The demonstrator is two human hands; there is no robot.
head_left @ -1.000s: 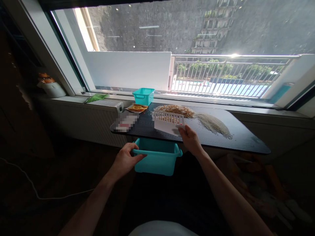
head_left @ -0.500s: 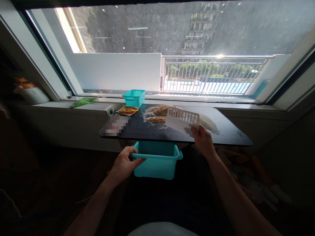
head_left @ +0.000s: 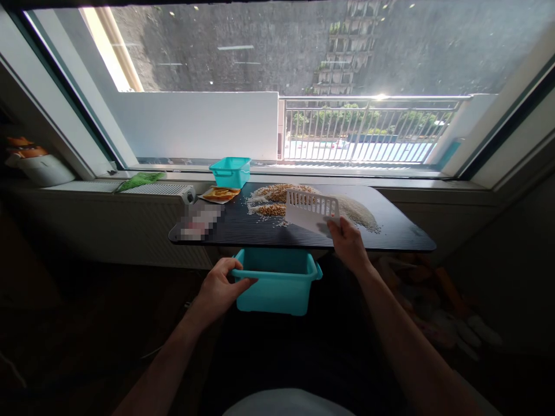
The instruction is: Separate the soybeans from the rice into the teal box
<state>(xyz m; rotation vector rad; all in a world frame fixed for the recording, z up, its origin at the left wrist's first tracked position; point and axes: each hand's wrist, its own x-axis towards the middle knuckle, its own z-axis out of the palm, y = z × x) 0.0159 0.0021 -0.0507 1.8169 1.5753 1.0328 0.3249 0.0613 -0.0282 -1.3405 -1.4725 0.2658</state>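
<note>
My left hand (head_left: 223, 284) grips the near left rim of a turquoise plastic bin (head_left: 273, 293), thumb outside and fingers over the edge. The bin sits below the table's front edge, over my lap; its floor is hidden. In my right hand (head_left: 349, 242) is a white slotted scoop (head_left: 310, 216), its slots along the far edge. It is over the table beside corn kernels (head_left: 272, 210) and a pale heap of rice-like grains (head_left: 358, 212). Part of the kernels lies behind the scoop. Whether the scoop touches the tabletop, I cannot tell.
The dark table (head_left: 401, 228) stands against the window. A smaller turquoise basket (head_left: 232, 173) and an orange-brown packet (head_left: 221, 195) are at its back left, near a blurred flat item (head_left: 202, 222). Left of it is a radiator (head_left: 143, 216) with a green cloth (head_left: 141, 181).
The view has shifted a little, so the table appears farther left. My right hand and the scoop have moved slightly left, and the scoop looks more level. My left hand keeps its hold.
</note>
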